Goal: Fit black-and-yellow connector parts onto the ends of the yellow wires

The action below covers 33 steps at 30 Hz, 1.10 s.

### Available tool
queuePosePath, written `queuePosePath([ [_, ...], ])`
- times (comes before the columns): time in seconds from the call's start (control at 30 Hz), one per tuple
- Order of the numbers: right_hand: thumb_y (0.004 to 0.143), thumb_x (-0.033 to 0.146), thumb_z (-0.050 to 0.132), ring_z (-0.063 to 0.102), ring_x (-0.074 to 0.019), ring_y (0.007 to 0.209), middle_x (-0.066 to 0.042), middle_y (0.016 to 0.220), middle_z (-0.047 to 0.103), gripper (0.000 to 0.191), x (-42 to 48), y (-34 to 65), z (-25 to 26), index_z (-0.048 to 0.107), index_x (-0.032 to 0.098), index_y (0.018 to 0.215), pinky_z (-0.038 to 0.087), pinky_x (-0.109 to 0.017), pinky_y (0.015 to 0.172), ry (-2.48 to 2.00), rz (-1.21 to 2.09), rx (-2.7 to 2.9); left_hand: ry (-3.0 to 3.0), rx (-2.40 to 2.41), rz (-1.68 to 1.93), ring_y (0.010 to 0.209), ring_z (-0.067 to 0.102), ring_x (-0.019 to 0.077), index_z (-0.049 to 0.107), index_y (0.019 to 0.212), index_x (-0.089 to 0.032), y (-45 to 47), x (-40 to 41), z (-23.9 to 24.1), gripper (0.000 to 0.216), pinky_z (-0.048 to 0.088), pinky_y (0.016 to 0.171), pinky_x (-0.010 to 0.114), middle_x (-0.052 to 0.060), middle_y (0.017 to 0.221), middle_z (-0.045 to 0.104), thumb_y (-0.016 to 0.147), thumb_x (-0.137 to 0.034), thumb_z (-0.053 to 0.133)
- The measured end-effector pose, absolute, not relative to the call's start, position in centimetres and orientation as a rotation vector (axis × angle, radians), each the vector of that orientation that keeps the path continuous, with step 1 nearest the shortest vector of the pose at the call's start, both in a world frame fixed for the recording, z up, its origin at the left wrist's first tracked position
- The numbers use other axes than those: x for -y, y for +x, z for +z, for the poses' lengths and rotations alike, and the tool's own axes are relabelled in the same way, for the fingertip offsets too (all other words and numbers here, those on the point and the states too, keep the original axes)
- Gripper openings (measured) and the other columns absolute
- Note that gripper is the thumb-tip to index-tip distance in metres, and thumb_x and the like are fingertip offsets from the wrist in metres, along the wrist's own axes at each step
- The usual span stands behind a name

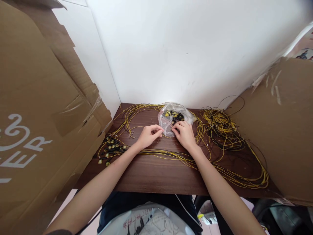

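Observation:
My left hand (151, 134) is closed in a pinch left of a clear plastic bag (164, 121). A thin yellow wire (166, 136) sticks out to the right of its fingertips, seemingly held between them. Over the bag's near right side, my right hand (185, 134) has thumb and fingers pinched together; whatever is between them is too small to make out. Inside the bag lie small black and yellow parts (174, 115). The two sets of fingertips are a short distance apart.
Bundled yellow and black wires (156, 152) cross the brown table (161, 179). A tangled wire heap (218, 122) sits at right. Black connectors with yellowish ends (113, 147) lie at left. Cardboard panels (49, 98) flank both sides; a white wall (171, 58) stands behind.

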State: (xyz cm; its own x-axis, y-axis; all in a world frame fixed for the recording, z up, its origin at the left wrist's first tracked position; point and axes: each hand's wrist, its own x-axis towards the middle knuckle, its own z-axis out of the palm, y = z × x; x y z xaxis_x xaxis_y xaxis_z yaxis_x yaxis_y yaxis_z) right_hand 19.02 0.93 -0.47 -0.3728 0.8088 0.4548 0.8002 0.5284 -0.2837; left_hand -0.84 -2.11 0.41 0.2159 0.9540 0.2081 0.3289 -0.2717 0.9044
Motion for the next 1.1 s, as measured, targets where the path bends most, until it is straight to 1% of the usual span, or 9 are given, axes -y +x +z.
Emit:
queuePosePath([
  [0.27, 0.084, 0.02, 0.054, 0.052, -0.0233, 0.096, -0.004, 0.093, 0.064, 0.01, -0.74, 18.95, -0.43, 0.063, 0.02, 0.08, 0.036, -0.038, 0.083, -1.314, 0.046, 2.196, 1.742, -1.198, 1.048, 0.06, 0.057, 0.012, 0.066, 0.086, -0.013, -0.83, 2.1, 0.36, 0.024, 0.042, 0.059, 0.022, 0.003, 0.067, 0.065, 0.081, -0.033, 0.054],
  [0.4, 0.083, 0.019, 0.054, 0.052, -0.0223, 0.096, -0.003, 0.095, 0.065, 0.01, -0.82, 19.06, -0.49, 0.063, 0.021, 0.079, 0.035, -0.038, 0.085, -1.292, 0.087, 2.183, 1.752, -1.204, 1.039, 0.06, 0.056, 0.0119, 0.066, 0.086, -0.012, -0.84, 2.1, 0.39, 0.024, 0.041, 0.058, 0.021, 0.004, 0.067, 0.065, 0.081, -0.033, 0.054],
  [0.57, 0.083, 0.018, 0.053, 0.053, -0.0233, 0.095, -0.003, 0.094, 0.067, 0.011, -0.88, 19.18, -0.46, 0.063, 0.021, 0.08, 0.036, -0.039, 0.084, -1.305, 0.124, 2.171, 1.749, -1.2, 1.046, 0.06, 0.056, 0.0117, 0.065, 0.085, -0.013, -0.8, 2.13, 0.52, 0.023, 0.042, 0.058, 0.021, 0.003, 0.066, 0.065, 0.081, -0.032, 0.054],
  [0.83, 0.085, 0.022, 0.05, 0.053, -0.0242, 0.094, -0.006, 0.09, 0.064, 0.014, -0.83, 19.18, -0.48, 0.063, 0.021, 0.081, 0.036, -0.04, 0.083, -1.318, 0.077, 2.184, 1.745, -1.191, 1.055, 0.059, 0.056, 0.0116, 0.066, 0.085, -0.013, -0.84, 2.04, 0.36, 0.024, 0.042, 0.058, 0.021, 0.004, 0.066, 0.065, 0.08, -0.033, 0.054],
  [1.1, 0.085, 0.022, 0.051, 0.051, -0.0241, 0.092, -0.005, 0.089, 0.063, 0.012, -0.39, 18.99, 0.2, 0.063, 0.021, 0.082, 0.035, -0.039, 0.081, -1.306, 0.014, 2.15, 1.734, -1.199, 1.048, 0.059, 0.056, 0.0114, 0.066, 0.085, -0.013, -0.81, 2.07, 0.51, 0.024, 0.042, 0.057, 0.021, 0.004, 0.066, 0.065, 0.08, -0.033, 0.055],
])
